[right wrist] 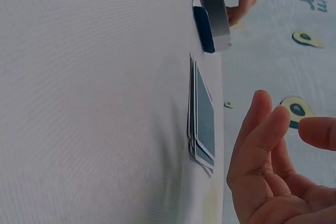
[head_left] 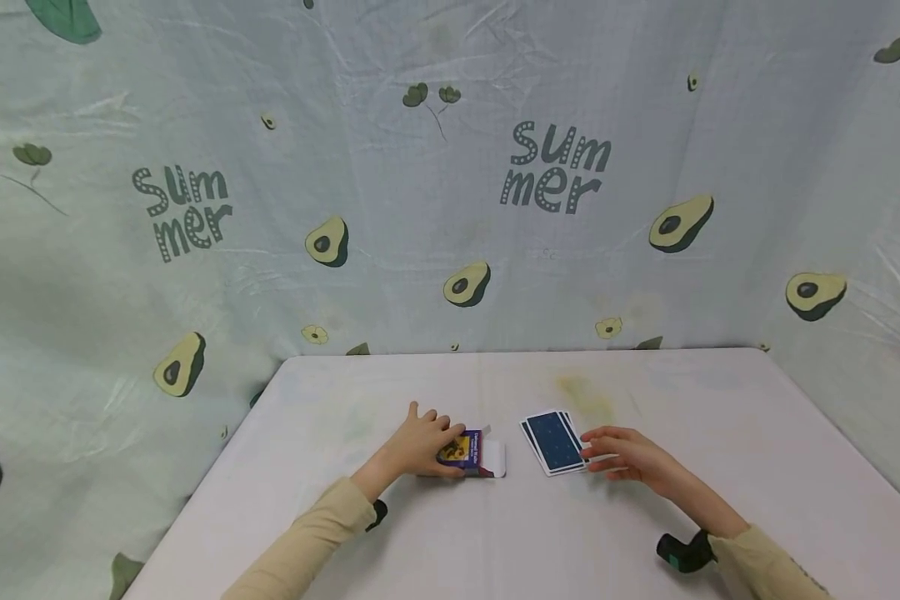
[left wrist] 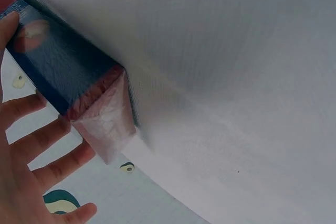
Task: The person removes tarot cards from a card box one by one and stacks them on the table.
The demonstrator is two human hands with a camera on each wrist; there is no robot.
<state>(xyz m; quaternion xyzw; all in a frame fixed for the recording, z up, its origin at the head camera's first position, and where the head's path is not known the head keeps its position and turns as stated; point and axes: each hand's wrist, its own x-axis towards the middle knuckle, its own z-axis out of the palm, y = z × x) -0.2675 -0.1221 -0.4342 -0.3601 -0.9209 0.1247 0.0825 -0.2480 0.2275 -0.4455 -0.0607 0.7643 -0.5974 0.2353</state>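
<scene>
A purple card box (head_left: 471, 453) lies on the white table (head_left: 645, 533), its white flap open toward the right. My left hand (head_left: 429, 440) rests on the box's left end with fairly straight fingers; the left wrist view shows the fingers (left wrist: 39, 145) spread along the box (left wrist: 63, 72). To its right, a small fanned stack of blue-backed cards (head_left: 555, 442) lies face down. My right hand (head_left: 603, 454) hovers just right of the stack, fingers relaxed and holding nothing. In the right wrist view the cards (right wrist: 202, 124) lie apart from my fingers (right wrist: 262, 140), with the box (right wrist: 212, 19) beyond.
A pale cloth printed with avocados and "Summer" (head_left: 555, 167) hangs behind and beside the table. A faint yellowish stain (head_left: 585, 396) marks the tabletop behind the cards. A dark wrist device (head_left: 682, 550) sits on my right forearm.
</scene>
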